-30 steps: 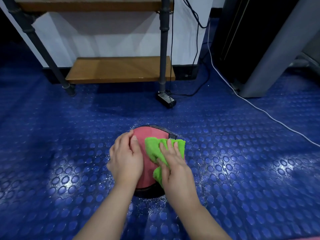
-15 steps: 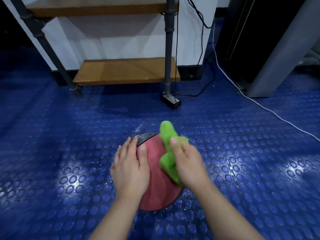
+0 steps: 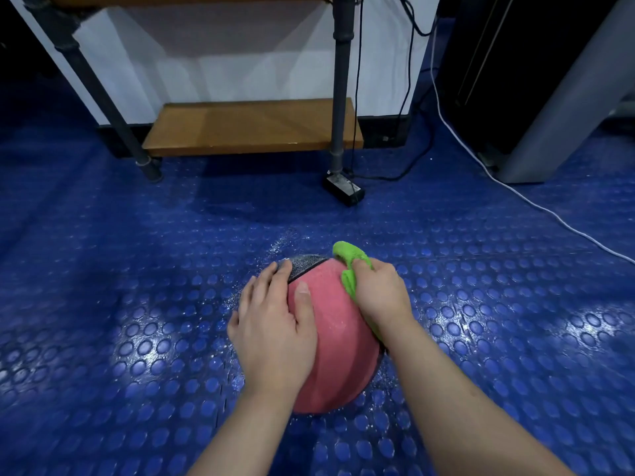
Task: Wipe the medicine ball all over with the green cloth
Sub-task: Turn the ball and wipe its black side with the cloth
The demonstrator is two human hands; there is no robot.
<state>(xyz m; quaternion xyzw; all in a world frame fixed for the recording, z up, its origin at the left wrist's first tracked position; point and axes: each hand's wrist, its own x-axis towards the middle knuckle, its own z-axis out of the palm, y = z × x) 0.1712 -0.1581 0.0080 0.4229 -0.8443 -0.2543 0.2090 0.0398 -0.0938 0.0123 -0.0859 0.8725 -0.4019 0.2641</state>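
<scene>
The medicine ball point(image 3: 338, 338) sits on the floor point(image 3: 137, 269), left hand point(image 3: 275, 324) spread flat steadying it, right hand point(image 3: 381, 293) gripping the green cloth point(image 3: 350, 257) against its right side: press firmly, turning it to reach underneath.

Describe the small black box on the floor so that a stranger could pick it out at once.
Start at the low wooden shelf against the white wall, and follow its right-hand metal post down to the blue studded floor. The black box lies right at that post's foot, on the near side. It is the only blocky thing there; its neighbours are thin black cords.
</scene>
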